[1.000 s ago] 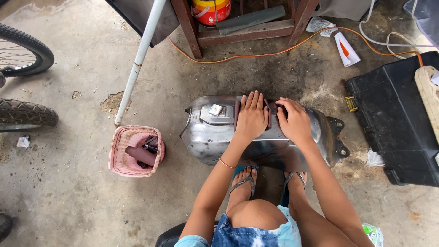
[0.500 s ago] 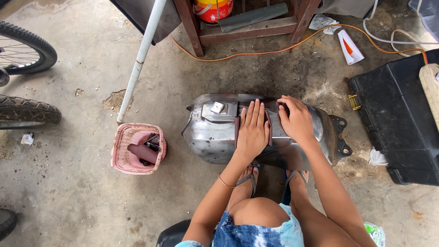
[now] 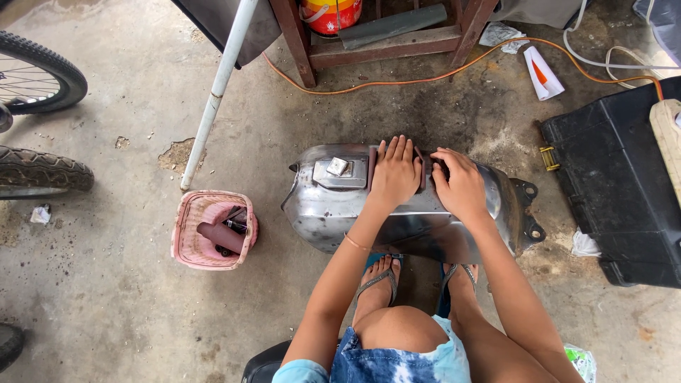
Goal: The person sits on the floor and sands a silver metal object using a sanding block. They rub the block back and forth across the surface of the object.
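Observation:
A bare-metal motorcycle fuel tank (image 3: 333, 206) lies on the concrete floor in front of my feet. My left hand (image 3: 394, 172) presses flat on its top, over a dark reddish-brown sheet of sandpaper (image 3: 371, 165) whose edges show on either side of the fingers. My right hand (image 3: 461, 184) rests beside it on the tank's top, fingers curled over the sheet's right edge. A small square filler cap (image 3: 338, 167) sits left of my left hand.
A pink plastic basket (image 3: 190, 241) with dark items stands left of the tank. A white pole (image 3: 216, 92) leans behind it. Bicycle tyres (image 3: 42, 170) lie far left, a black case (image 3: 617, 184) right, an orange cable (image 3: 425, 74) and wooden stand (image 3: 383, 50) behind.
My left hand has slid back and forth along the tank top, now a little further away from me. The view has shifted slightly.

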